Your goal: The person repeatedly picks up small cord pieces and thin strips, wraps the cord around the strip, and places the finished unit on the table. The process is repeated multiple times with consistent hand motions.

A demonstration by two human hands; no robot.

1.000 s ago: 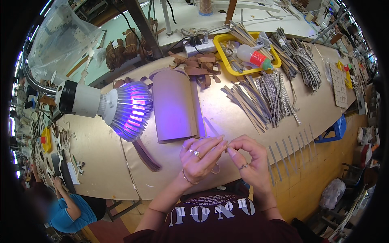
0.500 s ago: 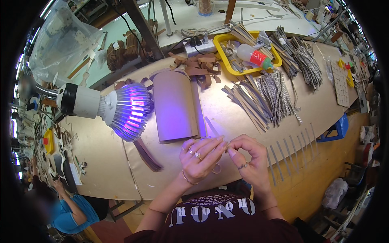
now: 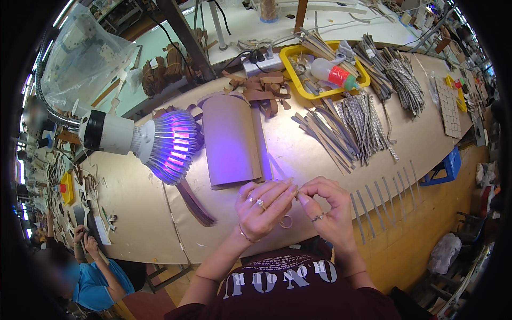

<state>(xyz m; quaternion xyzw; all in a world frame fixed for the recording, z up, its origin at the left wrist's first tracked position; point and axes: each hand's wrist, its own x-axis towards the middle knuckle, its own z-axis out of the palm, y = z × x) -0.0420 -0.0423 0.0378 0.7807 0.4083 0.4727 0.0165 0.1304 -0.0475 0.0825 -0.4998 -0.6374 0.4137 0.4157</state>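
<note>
Left hand (image 3: 261,208) and right hand (image 3: 326,207) pinch, apparently, a thin strip (image 3: 277,166) at their meeting fingertips, over the table (image 3: 130,213); likely light, bendy, best gripped near its end

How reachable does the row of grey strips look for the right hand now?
Likely yes: the strips lie just beside the right hand, with nothing visible between, though it is busy close against the left hand.

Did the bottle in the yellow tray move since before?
No. The bottle lies in the same spot, judged against the rim of the yellow tray.
</note>
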